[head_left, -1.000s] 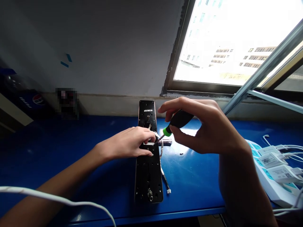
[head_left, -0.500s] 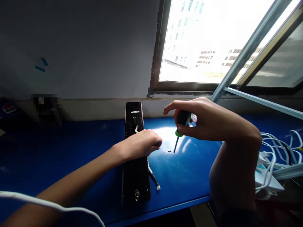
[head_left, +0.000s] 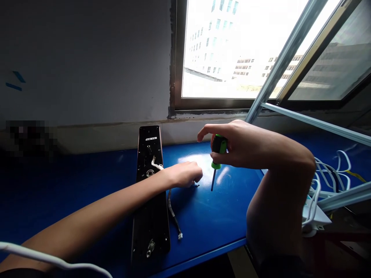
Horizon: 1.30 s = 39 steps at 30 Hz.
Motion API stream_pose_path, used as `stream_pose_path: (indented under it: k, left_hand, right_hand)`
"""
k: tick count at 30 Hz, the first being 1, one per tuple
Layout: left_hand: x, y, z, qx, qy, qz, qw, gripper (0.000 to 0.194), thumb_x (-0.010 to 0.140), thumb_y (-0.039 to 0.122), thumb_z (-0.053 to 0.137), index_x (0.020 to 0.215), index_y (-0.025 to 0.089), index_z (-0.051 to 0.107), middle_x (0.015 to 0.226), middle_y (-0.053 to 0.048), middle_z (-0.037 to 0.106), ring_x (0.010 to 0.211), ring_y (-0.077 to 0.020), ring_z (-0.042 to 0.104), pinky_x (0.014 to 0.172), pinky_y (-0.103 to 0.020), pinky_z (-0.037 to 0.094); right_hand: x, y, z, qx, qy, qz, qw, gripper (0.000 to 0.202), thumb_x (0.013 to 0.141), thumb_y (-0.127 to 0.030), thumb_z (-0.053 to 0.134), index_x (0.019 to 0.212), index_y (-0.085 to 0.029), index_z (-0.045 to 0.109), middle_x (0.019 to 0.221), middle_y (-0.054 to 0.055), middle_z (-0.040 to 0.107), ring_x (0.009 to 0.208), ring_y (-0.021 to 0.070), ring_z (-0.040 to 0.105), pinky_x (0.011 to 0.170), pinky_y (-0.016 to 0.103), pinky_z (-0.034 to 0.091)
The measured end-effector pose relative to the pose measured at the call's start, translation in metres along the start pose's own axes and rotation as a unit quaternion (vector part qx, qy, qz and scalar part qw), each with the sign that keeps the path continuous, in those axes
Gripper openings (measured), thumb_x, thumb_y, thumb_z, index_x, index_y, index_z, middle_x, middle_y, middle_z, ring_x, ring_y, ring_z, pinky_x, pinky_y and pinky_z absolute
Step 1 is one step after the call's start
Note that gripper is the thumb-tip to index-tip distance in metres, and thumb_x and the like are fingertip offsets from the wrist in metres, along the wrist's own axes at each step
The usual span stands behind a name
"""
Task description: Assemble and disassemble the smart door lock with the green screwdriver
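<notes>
Right of centre, the right hand (head_left: 236,146) grips a screwdriver (head_left: 219,146). Mid-frame, the left hand (head_left: 185,173) curls beside tiny dark pieces (head_left: 197,186), its hold impossible to tell. The black panel (head_left: 150,221) lies left of centre.

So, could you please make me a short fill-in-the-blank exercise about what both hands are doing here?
1. The right hand grips a ____ by its handle.
2. The tool's thin shaft points ____.
3. The left hand reaches across a long panel whose colour is ____.
4. The table beneath both hands is coloured ____.

Missing words: screwdriver; downward; black; blue.
</notes>
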<state>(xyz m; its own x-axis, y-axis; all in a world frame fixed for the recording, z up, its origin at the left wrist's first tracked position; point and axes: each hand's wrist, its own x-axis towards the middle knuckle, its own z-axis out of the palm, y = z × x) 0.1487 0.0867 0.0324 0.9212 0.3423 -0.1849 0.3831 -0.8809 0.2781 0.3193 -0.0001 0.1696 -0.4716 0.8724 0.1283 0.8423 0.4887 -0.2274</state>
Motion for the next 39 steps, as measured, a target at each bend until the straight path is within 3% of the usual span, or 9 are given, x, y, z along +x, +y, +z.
stream_pose_path:
  k: [8,13,18,21,24,30,35,39]
  left_hand:
    - [0.007,0.000,0.000,-0.016,-0.008,0.013,1.000,0.007,0.086,0.015,0.070,0.090,0.018,0.076,0.089,-0.005,0.071,0.072,-0.0175,0.062,0.060,-0.027,0.043]
    - [-0.017,0.003,-0.013,-0.004,0.037,0.023,0.999,0.013,0.091,0.013,0.064,0.087,0.019,0.075,0.085,-0.004,0.070,0.074,-0.0174,0.062,0.064,-0.029,0.042]
    - [-0.075,-0.005,-0.019,-0.008,0.233,0.029,0.972,0.018,0.100,0.017,0.059,0.111,0.019,0.074,0.101,-0.005,0.074,0.083,-0.0173,0.068,0.073,-0.029,0.051]
    - [-0.114,-0.016,-0.001,-0.027,0.404,0.010,0.914,0.018,0.103,0.019,0.058,0.116,0.017,0.070,0.116,-0.008,0.072,0.107,-0.0193,0.068,0.095,-0.033,0.054]
    - [-0.144,-0.026,0.027,-0.018,0.481,-0.061,0.874,0.021,0.100,0.018,0.059,0.119,0.021,0.068,0.125,-0.009,0.066,0.121,-0.0229,0.060,0.106,-0.040,0.051]
    - [-0.175,-0.036,0.070,-0.054,0.477,-0.175,0.859,0.028,0.098,0.028,0.063,0.127,0.026,0.063,0.147,-0.010,0.050,0.137,-0.0297,0.050,0.116,-0.052,0.047]
    - [-0.184,-0.040,0.078,-0.151,0.439,-0.204,0.862,0.039,0.098,0.041,0.067,0.135,0.032,0.062,0.160,-0.008,0.039,0.142,-0.0313,0.049,0.118,-0.052,0.049]
    - [-0.184,-0.041,0.082,-0.203,0.419,-0.191,0.864,0.038,0.101,0.045,0.063,0.138,0.037,0.063,0.165,-0.003,0.035,0.144,-0.0308,0.049,0.121,-0.053,0.045]
  right_hand:
    - [-0.003,-0.001,-0.002,-0.004,0.011,0.001,1.000,0.043,0.079,-0.015,0.069,0.121,-0.024,0.070,0.072,-0.003,0.072,0.056,0.0108,0.064,0.046,0.021,0.044]
    - [-0.001,-0.004,-0.001,0.015,0.018,-0.043,0.999,0.043,0.083,-0.017,0.070,0.126,-0.022,0.068,0.079,-0.001,0.074,0.058,0.0099,0.065,0.047,0.020,0.043]
    - [0.011,-0.022,0.006,0.047,0.081,-0.149,0.984,0.039,0.088,-0.017,0.066,0.126,-0.019,0.065,0.088,0.001,0.075,0.070,0.0105,0.066,0.061,0.023,0.049]
    - [0.022,-0.037,0.015,0.092,0.144,-0.185,0.968,0.039,0.090,-0.018,0.065,0.129,-0.018,0.062,0.096,0.002,0.074,0.079,0.0112,0.068,0.070,0.024,0.052]
    - [0.036,-0.050,0.027,0.106,0.190,-0.195,0.956,0.039,0.088,-0.013,0.063,0.127,-0.018,0.062,0.095,0.001,0.073,0.081,0.0113,0.068,0.075,0.025,0.054]
    - [0.066,-0.069,0.047,0.123,0.220,-0.200,0.947,0.041,0.085,-0.011,0.062,0.126,-0.017,0.061,0.089,0.001,0.073,0.076,0.0121,0.068,0.072,0.026,0.055]
    - [0.089,-0.083,0.059,0.123,0.217,-0.211,0.945,0.043,0.083,-0.008,0.062,0.125,-0.017,0.062,0.088,0.000,0.073,0.074,0.0114,0.067,0.070,0.025,0.055]
    - [0.098,-0.088,0.066,0.100,0.233,-0.213,0.943,0.046,0.079,-0.004,0.064,0.122,-0.018,0.063,0.085,-0.001,0.073,0.071,0.0113,0.067,0.068,0.025,0.055]
